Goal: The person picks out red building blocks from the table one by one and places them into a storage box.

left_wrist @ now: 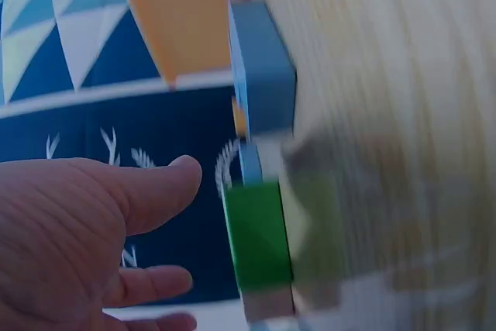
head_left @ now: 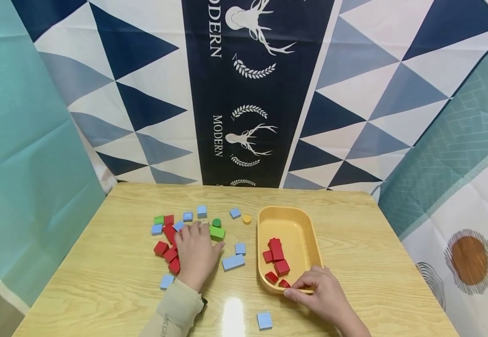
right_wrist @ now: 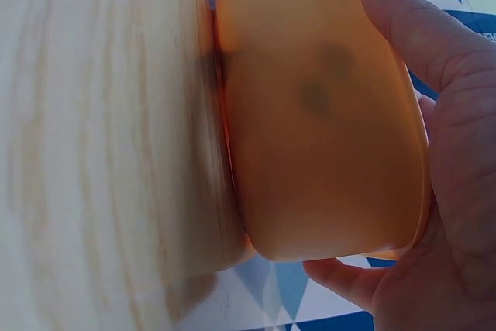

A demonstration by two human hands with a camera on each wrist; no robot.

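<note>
My left hand (head_left: 196, 255) reaches over scattered blocks on the left, its fingers spread and the thumb apart. Beside its thumb is a bright green block (head_left: 217, 233); the left wrist view shows a gap between the thumb and the green block (left_wrist: 260, 234). Whatever lies under the fingertips is hidden. Several red blocks (head_left: 161, 248) lie left of this hand. My right hand (head_left: 326, 297) pinches the near rim of a yellow-orange plastic bin (head_left: 298, 234), thumb outside. Inside the bin, several red blocks (head_left: 276, 249) sit toward the left and near end.
Blue blocks are scattered about, including a long one (head_left: 233, 262) between hand and bin and a square one (head_left: 264, 320) near the front. A yellow disc (head_left: 247, 219) and a dark green round piece (head_left: 216, 223) lie farther back. A patterned cloth (head_left: 244, 93) hangs behind the wooden table (head_left: 353, 224).
</note>
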